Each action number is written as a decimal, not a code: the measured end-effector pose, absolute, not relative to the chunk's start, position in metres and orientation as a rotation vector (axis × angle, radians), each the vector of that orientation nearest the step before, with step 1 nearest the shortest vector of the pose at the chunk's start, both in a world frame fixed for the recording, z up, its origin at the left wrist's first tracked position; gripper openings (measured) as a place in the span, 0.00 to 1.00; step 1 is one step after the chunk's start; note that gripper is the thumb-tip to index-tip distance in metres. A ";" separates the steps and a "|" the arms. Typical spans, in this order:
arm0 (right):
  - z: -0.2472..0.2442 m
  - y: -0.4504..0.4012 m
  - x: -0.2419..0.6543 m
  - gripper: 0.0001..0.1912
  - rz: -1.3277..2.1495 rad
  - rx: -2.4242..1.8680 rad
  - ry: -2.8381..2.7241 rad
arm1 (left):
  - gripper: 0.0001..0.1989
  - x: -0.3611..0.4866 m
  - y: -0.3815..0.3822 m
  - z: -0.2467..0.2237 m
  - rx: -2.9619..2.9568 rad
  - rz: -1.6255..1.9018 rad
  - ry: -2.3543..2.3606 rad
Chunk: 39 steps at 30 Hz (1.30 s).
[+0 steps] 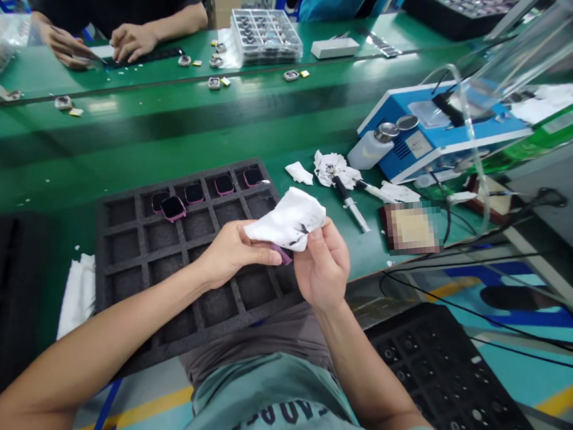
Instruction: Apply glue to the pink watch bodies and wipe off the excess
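Observation:
My left hand is closed around a purple-edged watch case, mostly hidden under a wipe. My right hand pinches the white wipe, which is smudged with black and drapes over the case. Both hands are above the right part of a dark foam tray with square pockets. In its far row lie several watch cases with dark screens, among them a purple one. Another watch case rests tilted across a divider at the left.
To the right lie a syringe, crumpled wipes, a pump bottle and a blue machine. Cables hang off the bench's right edge. Below stands another black tray. Across the bench, a co-worker's hands work near a clear box.

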State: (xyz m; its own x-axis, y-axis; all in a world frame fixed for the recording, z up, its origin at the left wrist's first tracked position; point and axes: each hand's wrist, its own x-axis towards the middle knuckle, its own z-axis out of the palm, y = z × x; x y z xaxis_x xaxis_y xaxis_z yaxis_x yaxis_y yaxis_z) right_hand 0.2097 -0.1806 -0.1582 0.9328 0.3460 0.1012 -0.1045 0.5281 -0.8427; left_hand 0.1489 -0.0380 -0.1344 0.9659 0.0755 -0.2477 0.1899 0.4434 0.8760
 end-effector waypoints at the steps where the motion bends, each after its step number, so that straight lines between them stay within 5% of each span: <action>1: -0.158 -0.180 0.210 0.16 0.290 -0.973 -0.263 | 0.22 0.149 -0.039 -0.134 1.104 -0.070 0.278; 39: -0.162 -0.243 0.263 0.12 0.088 -1.009 -0.090 | 0.34 0.146 -0.024 -0.114 1.076 -0.008 0.176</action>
State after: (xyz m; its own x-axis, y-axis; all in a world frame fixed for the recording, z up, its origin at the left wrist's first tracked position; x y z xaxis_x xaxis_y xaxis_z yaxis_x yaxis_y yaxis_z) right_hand 0.2625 -0.2428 -0.1624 0.9927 0.1152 0.0351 -0.0315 0.5297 -0.8476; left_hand 0.1465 -0.0237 -0.1137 0.9860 0.0787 -0.1468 0.0922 0.4761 0.8746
